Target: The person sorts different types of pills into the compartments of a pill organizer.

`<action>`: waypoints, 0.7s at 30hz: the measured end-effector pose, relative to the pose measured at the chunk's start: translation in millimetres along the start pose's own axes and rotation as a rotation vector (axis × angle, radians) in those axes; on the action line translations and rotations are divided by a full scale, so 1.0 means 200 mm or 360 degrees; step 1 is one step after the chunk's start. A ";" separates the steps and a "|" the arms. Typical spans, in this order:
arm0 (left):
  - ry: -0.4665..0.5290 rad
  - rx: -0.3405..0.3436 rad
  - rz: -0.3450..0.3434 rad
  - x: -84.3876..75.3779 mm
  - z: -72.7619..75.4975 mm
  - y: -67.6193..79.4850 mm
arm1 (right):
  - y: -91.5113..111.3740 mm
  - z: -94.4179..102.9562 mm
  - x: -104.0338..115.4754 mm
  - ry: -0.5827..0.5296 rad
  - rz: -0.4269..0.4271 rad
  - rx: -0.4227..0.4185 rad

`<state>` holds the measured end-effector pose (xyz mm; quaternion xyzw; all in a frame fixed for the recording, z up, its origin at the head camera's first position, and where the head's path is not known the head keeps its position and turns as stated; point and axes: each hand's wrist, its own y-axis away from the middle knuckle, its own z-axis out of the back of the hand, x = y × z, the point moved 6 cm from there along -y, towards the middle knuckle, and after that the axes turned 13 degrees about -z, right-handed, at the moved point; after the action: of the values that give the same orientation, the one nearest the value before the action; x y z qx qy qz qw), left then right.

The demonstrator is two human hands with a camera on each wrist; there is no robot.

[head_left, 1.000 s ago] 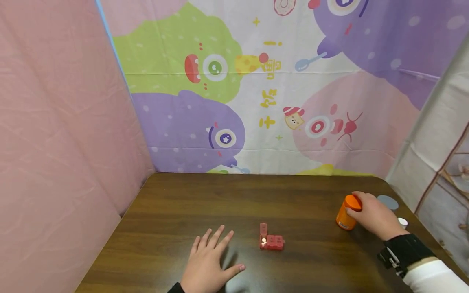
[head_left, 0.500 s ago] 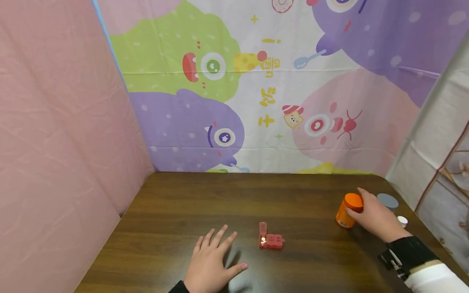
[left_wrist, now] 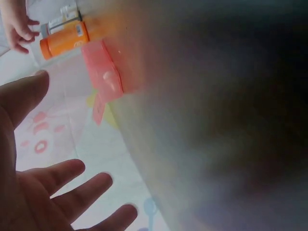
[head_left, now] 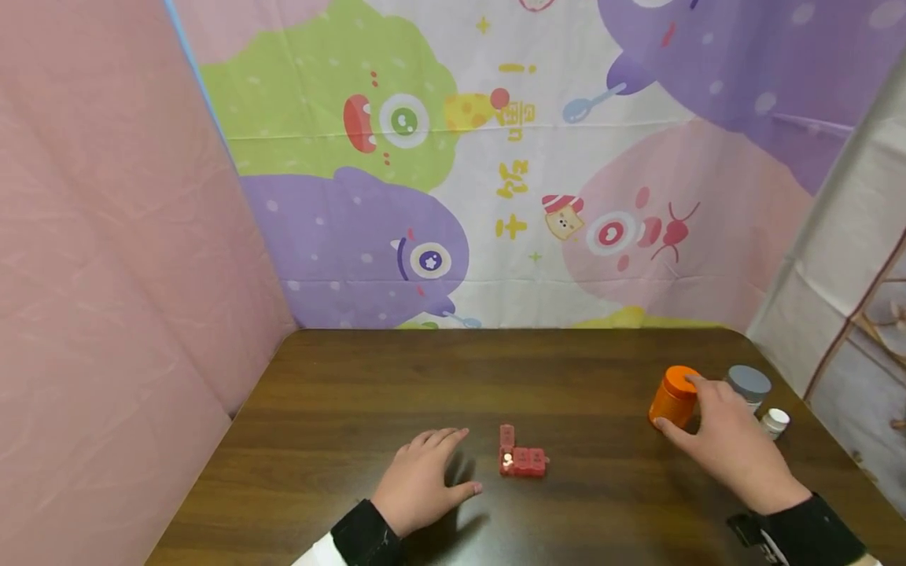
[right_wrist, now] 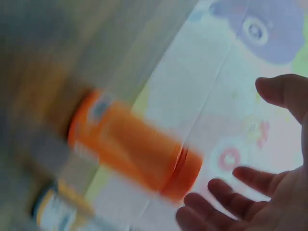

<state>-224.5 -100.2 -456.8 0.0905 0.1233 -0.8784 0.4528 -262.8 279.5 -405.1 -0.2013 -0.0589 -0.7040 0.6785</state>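
Observation:
A small red pill box [head_left: 524, 461] lies on the brown table, one lid raised, with white pills [head_left: 507, 459] in that compartment. To its left, my left hand [head_left: 419, 481] hovers with relaxed fingers, thumb toward the box, holding nothing. An orange bottle [head_left: 672, 399] with an orange lid stands upright at the right. Beside it is my right hand [head_left: 739, 446], its thumb and fingers spread. The right wrist view shows a gap between that hand's fingers [right_wrist: 226, 190] and the bottle's lid. In the left wrist view the pill box [left_wrist: 102, 72] appears large and slightly washed out.
A grey-lidded bottle [head_left: 749, 383] stands behind my right hand, partly hidden by it. Next to it is a small white-capped bottle [head_left: 775, 422] close to the table's right edge. A cartoon-printed curtain [head_left: 524, 291] hangs behind the table, and a pink cloth [head_left: 127, 314] on the left.
My right hand has let go of the orange bottle and drawn back toward me, uncovering the grey-lidded and white-capped bottles. My left hand has turned on its side, fingers swinging toward the pill box.

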 end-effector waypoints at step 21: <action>-0.0071 0.0151 -0.0143 -0.14 -0.10 -0.35 | 0.10 -0.57 0.69 0.0115 0.0738 0.0455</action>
<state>-265.0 -34.3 -459.2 0.0865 0.0754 -0.9045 0.4107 -267.0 109.5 -462.8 -0.0863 -0.0856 -0.5212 0.8447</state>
